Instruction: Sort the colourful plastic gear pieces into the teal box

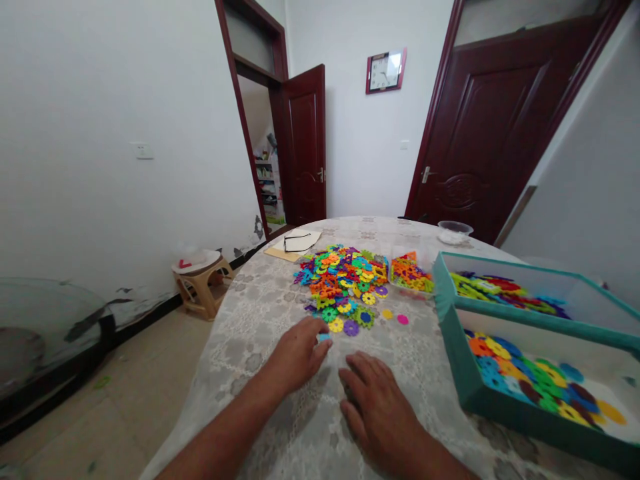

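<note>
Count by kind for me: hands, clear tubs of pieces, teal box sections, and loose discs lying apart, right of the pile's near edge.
Hands, left and right: 2
Clear tub: 1
Teal sections, front and back: 2
Discs, yellow and pink: 2
Total: 7

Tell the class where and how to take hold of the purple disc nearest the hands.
Pinch the near rim of the purple disc, coming from the near side with the right hand. It appears thin and flat on the tablecloth, with a yellow disc at its left and the gear pile beyond, so the near edge looks most accessible.
</note>
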Available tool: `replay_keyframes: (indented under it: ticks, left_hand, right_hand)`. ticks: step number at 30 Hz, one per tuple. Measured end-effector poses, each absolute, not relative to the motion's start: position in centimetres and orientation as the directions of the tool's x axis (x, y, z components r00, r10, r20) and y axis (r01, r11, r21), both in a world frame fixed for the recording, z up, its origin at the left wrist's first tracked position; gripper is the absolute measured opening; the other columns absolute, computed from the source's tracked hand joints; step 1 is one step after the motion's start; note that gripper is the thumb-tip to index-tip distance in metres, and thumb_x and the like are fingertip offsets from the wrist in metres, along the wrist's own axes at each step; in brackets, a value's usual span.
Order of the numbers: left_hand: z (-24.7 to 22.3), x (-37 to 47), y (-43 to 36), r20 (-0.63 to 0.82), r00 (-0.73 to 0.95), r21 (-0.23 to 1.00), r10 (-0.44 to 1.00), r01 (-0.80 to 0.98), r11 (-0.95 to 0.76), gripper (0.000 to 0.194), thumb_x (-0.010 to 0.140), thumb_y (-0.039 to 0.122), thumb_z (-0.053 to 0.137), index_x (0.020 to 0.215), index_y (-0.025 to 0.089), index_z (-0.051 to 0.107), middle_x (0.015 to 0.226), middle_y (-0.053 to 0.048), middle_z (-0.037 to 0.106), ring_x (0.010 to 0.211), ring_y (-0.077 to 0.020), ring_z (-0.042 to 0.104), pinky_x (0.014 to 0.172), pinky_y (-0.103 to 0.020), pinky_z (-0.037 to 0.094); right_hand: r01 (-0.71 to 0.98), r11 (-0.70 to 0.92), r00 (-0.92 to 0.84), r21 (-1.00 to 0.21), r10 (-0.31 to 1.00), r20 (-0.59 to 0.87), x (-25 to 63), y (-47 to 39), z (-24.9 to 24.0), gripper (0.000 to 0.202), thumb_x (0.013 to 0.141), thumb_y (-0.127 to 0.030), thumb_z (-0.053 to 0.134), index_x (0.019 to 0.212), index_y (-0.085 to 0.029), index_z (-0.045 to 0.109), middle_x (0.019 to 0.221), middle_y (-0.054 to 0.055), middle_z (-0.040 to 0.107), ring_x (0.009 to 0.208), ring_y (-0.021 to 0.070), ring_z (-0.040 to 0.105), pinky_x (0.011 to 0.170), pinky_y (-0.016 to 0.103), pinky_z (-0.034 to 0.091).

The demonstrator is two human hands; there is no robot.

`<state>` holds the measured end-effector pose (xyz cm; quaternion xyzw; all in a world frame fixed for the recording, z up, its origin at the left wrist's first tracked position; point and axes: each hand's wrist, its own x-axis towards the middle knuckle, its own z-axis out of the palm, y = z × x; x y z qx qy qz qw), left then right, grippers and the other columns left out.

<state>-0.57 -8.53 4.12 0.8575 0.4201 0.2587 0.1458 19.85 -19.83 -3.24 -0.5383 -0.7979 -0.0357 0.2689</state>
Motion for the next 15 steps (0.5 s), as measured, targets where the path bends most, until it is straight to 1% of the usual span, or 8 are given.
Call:
replay_keyframes:
  ticks: [1, 3, 5, 6, 8, 12, 14, 15]
  left_hand:
    - [4.8, -1.0, -7.2, 0.377, 0.488, 0.436, 0.788, 0.657, -0.615, 0.018, 0.096, 0.029, 0.060, 0.111, 0.022, 0.066, 0.105, -0.006, 0.071, 0.090, -0.0213, 0.068, 0.085, -0.035, 0.055]
    - [5.8, -1.8, -3.7, 0.507, 0.450, 0.362, 0.735, 0.663, -0.655, 0.023, 0.100, 0.030, 0.055, 0.118, 0.022, 0.064, 0.114, -0.010, 0.070, 0.107, -0.0244, 0.067, 0.097, -0.040, 0.054]
    - [6.3, -2.4, 0.6, 0.575, 0.437, 0.310, 0.692, 0.667, -0.678, 0.030, 0.102, 0.031, 0.051, 0.128, 0.022, 0.062, 0.124, -0.012, 0.068, 0.120, -0.0259, 0.064, 0.108, -0.044, 0.051]
    - [6.3, -2.5, 2.8, 0.574, 0.440, 0.293, 0.690, 0.677, -0.675, 0.033, 0.102, 0.032, 0.050, 0.132, 0.021, 0.061, 0.129, -0.013, 0.067, 0.123, -0.0264, 0.062, 0.111, -0.046, 0.050]
    - [5.8, -2.3, 7.3, 0.510, 0.465, 0.267, 0.723, 0.714, -0.647, 0.038, 0.102, 0.031, 0.049, 0.136, 0.019, 0.059, 0.134, -0.015, 0.065, 0.128, -0.0276, 0.061, 0.114, -0.048, 0.049]
    - [4.0, -1.0, 14.6, 0.466, 0.457, 0.262, 0.757, 0.746, -0.612, 0.041, 0.100, 0.026, 0.045, 0.135, 0.014, 0.061, 0.135, -0.019, 0.066, 0.129, -0.0295, 0.061, 0.115, -0.048, 0.047]
    - [3.2, -0.2, 17.3, 0.448, 0.455, 0.260, 0.769, 0.757, -0.600, 0.044, 0.101, 0.028, 0.043, 0.139, 0.013, 0.059, 0.140, -0.019, 0.065, 0.133, -0.0300, 0.059, 0.117, -0.048, 0.045]
    - [2.9, 0.1, 18.5, 0.436, 0.461, 0.259, 0.773, 0.758, -0.598, 0.045, 0.102, 0.031, 0.043, 0.141, 0.014, 0.059, 0.141, -0.018, 0.065, 0.133, -0.0296, 0.059, 0.117, -0.047, 0.045]
  right_hand:
    - [0.877, 0.420, -0.275, -0.233, 0.837, 0.473, 20.0, -19.8, -3.3, 0.048, 0.088, -0.019, 0.066, 0.136, -0.027, 0.062, 0.148, 0.010, 0.059, 0.139, 0.0318, 0.052, 0.118, 0.053, 0.041]
    - [0.873, 0.434, -0.290, -0.223, 0.829, 0.478, 20.1, -19.5, -3.6, 0.049, 0.087, -0.020, 0.067, 0.135, -0.027, 0.063, 0.148, 0.009, 0.060, 0.138, 0.0316, 0.053, 0.117, 0.052, 0.040]
    - [0.870, 0.448, -0.305, -0.206, 0.817, 0.490, 20.2, -19.2, -4.2, 0.051, 0.084, -0.021, 0.068, 0.134, -0.028, 0.063, 0.146, 0.009, 0.062, 0.136, 0.0314, 0.054, 0.116, 0.051, 0.041]
    - [0.869, 0.453, -0.306, -0.198, 0.808, 0.504, 20.2, -19.0, -4.5, 0.051, 0.084, -0.021, 0.068, 0.134, -0.028, 0.063, 0.145, 0.008, 0.063, 0.135, 0.0315, 0.055, 0.115, 0.051, 0.041]
    - [0.870, 0.458, -0.298, -0.180, 0.781, 0.549, 20.4, -18.6, -5.1, 0.048, 0.083, -0.026, 0.070, 0.131, -0.029, 0.064, 0.142, 0.008, 0.066, 0.132, 0.0316, 0.057, 0.113, 0.049, 0.042]
    - [0.865, 0.491, -0.341, -0.101, 0.724, 0.599, 21.1, -17.4, -6.4, 0.043, 0.086, -0.042, 0.073, 0.127, -0.032, 0.066, 0.135, 0.006, 0.071, 0.123, 0.0302, 0.065, 0.103, 0.044, 0.049]
    - [0.856, 0.514, -0.380, -0.050, 0.692, 0.614, 21.3, -16.9, -7.0, 0.040, 0.086, -0.044, 0.074, 0.124, -0.034, 0.067, 0.130, 0.004, 0.074, 0.117, 0.0285, 0.068, 0.097, 0.041, 0.053]
    - [0.861, 0.508, -0.374, -0.033, 0.677, 0.634, 21.3, -16.7, -7.3, 0.036, 0.087, -0.042, 0.074, 0.121, -0.034, 0.068, 0.126, 0.003, 0.076, 0.115, 0.0275, 0.070, 0.095, 0.039, 0.054]
